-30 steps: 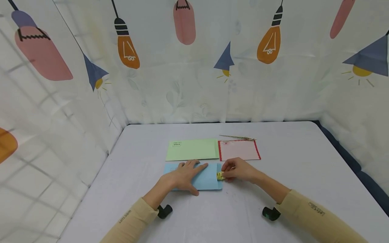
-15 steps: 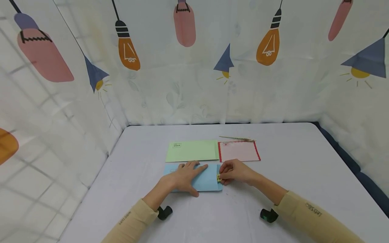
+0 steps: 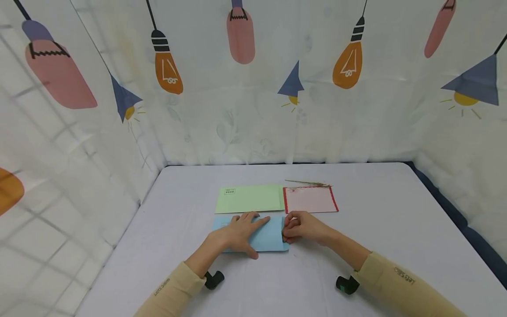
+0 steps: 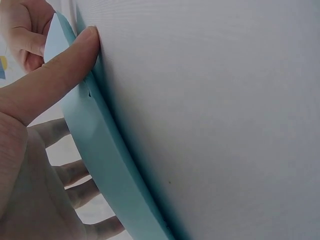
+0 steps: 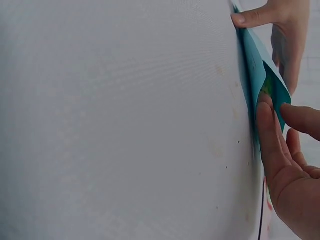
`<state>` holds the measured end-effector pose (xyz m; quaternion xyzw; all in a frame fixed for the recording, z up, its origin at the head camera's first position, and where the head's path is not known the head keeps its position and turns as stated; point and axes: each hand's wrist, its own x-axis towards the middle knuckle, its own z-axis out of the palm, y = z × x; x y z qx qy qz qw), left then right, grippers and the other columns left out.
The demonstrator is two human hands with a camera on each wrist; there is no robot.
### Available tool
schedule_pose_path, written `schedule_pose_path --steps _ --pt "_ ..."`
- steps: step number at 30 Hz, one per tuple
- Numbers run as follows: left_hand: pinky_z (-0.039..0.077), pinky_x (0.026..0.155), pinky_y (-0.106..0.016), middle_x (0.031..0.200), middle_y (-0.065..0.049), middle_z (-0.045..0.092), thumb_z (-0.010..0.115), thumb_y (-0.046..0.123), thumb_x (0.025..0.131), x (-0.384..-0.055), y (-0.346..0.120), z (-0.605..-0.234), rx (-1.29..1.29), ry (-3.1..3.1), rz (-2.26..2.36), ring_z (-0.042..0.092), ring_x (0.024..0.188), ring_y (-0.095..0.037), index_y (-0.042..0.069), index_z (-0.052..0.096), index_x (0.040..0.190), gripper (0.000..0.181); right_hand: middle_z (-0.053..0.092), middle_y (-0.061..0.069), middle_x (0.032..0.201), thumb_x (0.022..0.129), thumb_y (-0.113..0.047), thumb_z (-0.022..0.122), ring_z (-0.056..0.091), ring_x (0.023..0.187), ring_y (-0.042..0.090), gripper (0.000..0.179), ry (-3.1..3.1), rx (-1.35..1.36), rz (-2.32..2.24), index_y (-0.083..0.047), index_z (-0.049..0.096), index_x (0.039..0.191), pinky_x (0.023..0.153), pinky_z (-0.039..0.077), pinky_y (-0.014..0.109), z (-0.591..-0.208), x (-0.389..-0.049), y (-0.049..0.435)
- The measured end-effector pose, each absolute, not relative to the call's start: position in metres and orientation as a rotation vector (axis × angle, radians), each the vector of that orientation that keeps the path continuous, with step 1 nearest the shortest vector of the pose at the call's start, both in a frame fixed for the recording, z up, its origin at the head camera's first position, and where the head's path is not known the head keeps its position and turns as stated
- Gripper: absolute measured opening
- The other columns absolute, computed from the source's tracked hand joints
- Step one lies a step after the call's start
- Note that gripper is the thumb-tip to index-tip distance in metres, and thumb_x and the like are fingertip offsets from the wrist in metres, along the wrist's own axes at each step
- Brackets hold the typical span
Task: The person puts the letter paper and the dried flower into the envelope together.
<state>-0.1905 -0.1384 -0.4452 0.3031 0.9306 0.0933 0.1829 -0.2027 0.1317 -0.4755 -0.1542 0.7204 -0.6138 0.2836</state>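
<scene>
A blue envelope lies flat on the white table, its mouth towards the right. My left hand rests on it with spread fingers; the thumb lies across the near edge in the left wrist view. At the mouth, my right hand holds a small yellow-green patterned piece by its end. In the right wrist view its thumb tip enters the opening, and a forefinger touches the flap. Most of the piece is hidden inside the envelope, so its kind does not show.
Behind the blue envelope lies a green envelope. To its right sits a pale pink card with red edges, a thin dried sprig along its far side. Patterned white curtains surround the table.
The right hand has moved slightly left to the envelope's mouth. The yellow-green piece, plainly visible before, has gone into the envelope almost entirely. The left hand has stayed in place.
</scene>
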Motion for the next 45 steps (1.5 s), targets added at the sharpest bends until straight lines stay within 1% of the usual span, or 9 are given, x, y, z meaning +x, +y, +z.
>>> schedule_pose_path --steps 9,16,25,33,36,39,43,45 --pt "0.026 0.114 -0.056 0.160 -0.010 0.030 0.089 0.047 0.079 -0.191 -0.139 -0.446 0.857 2.626 0.262 0.028 0.147 -0.029 0.025 0.029 0.164 0.106 0.073 0.018 0.096 0.094 -0.001 0.070 0.074 0.087 0.030 0.026 1.901 -0.433 -1.632 0.006 0.055 0.114 0.081 0.060 0.040 -0.479 -0.203 0.130" --pt "0.026 0.114 -0.056 0.160 -0.010 0.030 0.089 0.047 0.079 -0.191 -0.139 -0.447 0.855 2.629 0.262 0.029 0.146 -0.030 0.025 0.029 0.164 0.106 0.073 0.017 0.103 0.096 -0.006 0.070 0.073 0.087 0.030 0.030 1.914 -0.427 -1.604 0.005 0.055 0.120 0.081 0.060 0.038 -0.476 -0.204 0.135" --pt "0.026 0.114 -0.057 0.159 -0.011 0.031 0.090 0.045 0.078 -0.191 -0.140 -0.445 0.861 2.629 0.297 0.029 0.146 -0.031 0.023 0.031 0.163 0.106 0.071 0.019 0.103 0.097 -0.007 0.070 0.072 0.088 0.031 0.031 1.956 -0.394 -1.599 0.007 0.055 0.119 0.081 0.060 0.038 -0.475 -0.210 0.147" --pt "0.024 0.115 -0.058 0.160 -0.011 0.029 0.089 0.048 0.078 -0.191 -0.142 -0.446 0.888 2.623 0.313 0.028 0.146 -0.034 0.024 0.029 0.164 0.108 0.071 0.019 0.102 0.097 -0.008 0.070 0.072 0.088 0.032 0.032 1.975 -0.382 -1.606 0.009 0.054 0.120 0.081 0.059 0.039 -0.473 -0.213 0.158" --pt "0.022 0.115 -0.058 0.159 -0.011 0.029 0.086 0.052 0.080 -0.192 -0.143 -0.445 0.929 2.631 0.333 0.029 0.145 -0.032 0.024 0.029 0.164 0.106 0.071 0.019 0.101 0.097 -0.008 0.070 0.071 0.087 0.032 0.033 1.985 -0.373 -1.617 0.010 0.055 0.120 0.081 0.059 0.040 -0.473 -0.214 0.161" --pt "0.022 0.116 -0.057 0.159 -0.011 0.030 0.080 0.056 0.085 -0.196 -0.143 -0.445 0.965 2.658 0.346 0.029 0.146 -0.029 0.024 0.029 0.164 0.099 0.071 0.019 0.100 0.097 -0.009 0.071 0.071 0.086 0.032 0.033 2.007 -0.367 -1.618 0.010 0.055 0.120 0.081 0.059 0.039 -0.473 -0.216 0.161" --pt "0.024 0.114 -0.058 0.160 -0.014 0.030 0.072 0.052 0.094 -0.204 -0.142 -0.441 0.991 2.702 0.384 0.029 0.147 -0.029 0.022 0.032 0.163 0.086 0.071 0.018 0.097 0.098 -0.011 0.070 0.071 0.083 0.031 0.032 2.046 -0.355 -1.618 0.008 0.056 0.119 0.081 0.059 0.036 -0.474 -0.222 0.159" --pt "0.025 0.113 -0.060 0.160 -0.016 0.031 0.070 0.048 0.096 -0.210 -0.140 -0.438 0.994 2.714 0.408 0.029 0.147 -0.030 0.020 0.033 0.163 0.081 0.071 0.018 0.096 0.098 -0.010 0.070 0.071 0.082 0.031 0.031 2.062 -0.338 -1.622 0.008 0.057 0.119 0.080 0.059 0.035 -0.472 -0.225 0.157"
